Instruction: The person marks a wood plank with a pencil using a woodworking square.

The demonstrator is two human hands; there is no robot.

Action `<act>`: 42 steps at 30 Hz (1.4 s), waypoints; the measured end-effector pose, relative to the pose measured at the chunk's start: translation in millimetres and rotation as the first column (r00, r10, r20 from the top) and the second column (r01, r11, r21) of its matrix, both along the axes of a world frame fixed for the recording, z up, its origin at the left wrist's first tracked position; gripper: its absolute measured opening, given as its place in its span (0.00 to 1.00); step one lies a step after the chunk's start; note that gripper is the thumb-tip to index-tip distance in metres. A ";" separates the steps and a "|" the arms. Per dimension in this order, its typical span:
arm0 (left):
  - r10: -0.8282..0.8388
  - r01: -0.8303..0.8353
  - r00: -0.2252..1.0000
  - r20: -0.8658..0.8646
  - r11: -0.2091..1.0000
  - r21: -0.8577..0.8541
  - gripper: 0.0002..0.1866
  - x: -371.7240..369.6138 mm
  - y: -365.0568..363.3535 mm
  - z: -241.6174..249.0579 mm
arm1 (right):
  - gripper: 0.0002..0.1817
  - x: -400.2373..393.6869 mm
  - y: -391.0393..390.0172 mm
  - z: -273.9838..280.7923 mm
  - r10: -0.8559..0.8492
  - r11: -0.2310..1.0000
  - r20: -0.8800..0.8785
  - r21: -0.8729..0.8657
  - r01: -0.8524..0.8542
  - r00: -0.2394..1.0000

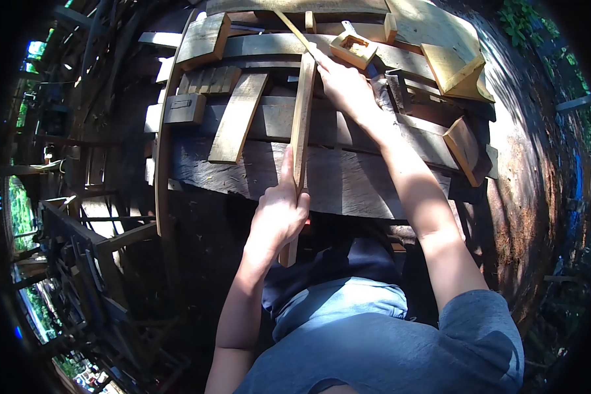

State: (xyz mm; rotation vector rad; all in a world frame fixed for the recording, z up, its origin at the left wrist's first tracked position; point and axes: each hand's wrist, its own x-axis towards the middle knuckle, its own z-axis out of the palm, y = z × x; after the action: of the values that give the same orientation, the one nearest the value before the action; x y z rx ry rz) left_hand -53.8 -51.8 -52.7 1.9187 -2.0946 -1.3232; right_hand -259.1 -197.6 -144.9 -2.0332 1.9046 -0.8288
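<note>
A long narrow wooden bar (301, 118) runs from the middle of the plank bench (348, 174) over its near edge. My left hand (279, 213) is wrapped round the bar's near part, its index finger stretched along the side. At the far end of the bar, my right hand (341, 85) is closed on a thin wooden stick (291, 29), which slants up and to the left. Left of the bar lies a flat board (238, 118). Beyond my right hand sits a small square wooden box (353, 49) with a hollow in its top.
Wooden blocks (203, 41) and a dark block (184, 109) lie at the bench's left. Angled wooden pieces (454, 69) and a wedge-like piece (463, 148) lie at the right. A thin curved strip (162, 157) stands along the left edge. Wooden frames (105, 246) stand at the lower left.
</note>
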 end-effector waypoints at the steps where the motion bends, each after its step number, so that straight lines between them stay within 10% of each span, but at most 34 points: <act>1: -0.002 0.002 1.000 -0.010 1.000 -0.007 0.48 1.1 0.2 -1.4 | 0.23 -0.3 -5.9 -9.5 -0.006 0.998 -0.036 -0.067 0.003 0.999; 3: -0.008 0.009 1.000 0.009 1.000 -0.028 0.49 0.5 0.9 -3.5 | 0.23 0.9 -2.5 -1.8 -0.002 0.991 -0.078 -0.135 -0.008 0.997; 5: -0.040 0.044 0.998 0.052 0.996 -0.079 0.49 1.7 2.5 -8.4 | 0.22 12.1 48.5 49.5 -0.034 0.964 -0.007 0.265 0.034 0.999; 13: -0.053 0.056 0.998 0.027 0.993 -0.099 0.48 -0.5 2.0 -5.3 | 0.23 0.7 13.4 9.1 0.024 0.993 0.006 -0.116 -0.023 1.000; 15: -0.038 0.040 0.999 0.027 0.997 -0.067 0.48 -0.8 2.5 -3.3 | 0.22 3.5 -4.1 17.7 -0.132 0.977 -0.048 0.163 0.138 0.990; 23: -0.068 0.074 0.996 0.055 0.990 -0.119 0.48 0.2 4.2 -7.2 | 0.21 13.6 83.3 47.6 0.017 0.991 0.009 0.130 -0.018 1.000; 31: -0.045 0.048 0.998 0.033 0.991 -0.122 0.48 1.8 4.4 -9.6 | 0.19 -2.3 -16.9 -11.2 -0.048 0.997 -0.109 -0.067 0.040 0.993; 35: -0.055 0.062 0.997 0.052 0.988 -0.142 0.48 2.2 5.0 -8.6 | 0.23 17.7 77.7 65.1 -0.009 0.959 -0.052 0.281 0.024 0.999; 36: -0.054 0.063 0.996 0.064 0.987 -0.145 0.48 1.9 5.2 -8.2 | 0.25 22.8 90.0 55.3 0.006 0.989 0.156 0.145 -0.029 0.988; 42: -0.051 0.055 0.998 0.039 0.992 -0.110 0.48 -1.2 2.9 -6.5 | 0.20 -0.9 6.9 15.6 -0.054 0.991 0.037 0.124 0.049 0.998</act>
State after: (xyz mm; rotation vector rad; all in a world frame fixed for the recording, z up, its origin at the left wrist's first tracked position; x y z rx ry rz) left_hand -55.0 -48.9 -59.2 1.8689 -2.2004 -1.1625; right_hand -260.0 -190.7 -129.3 -1.8896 1.9428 -0.7380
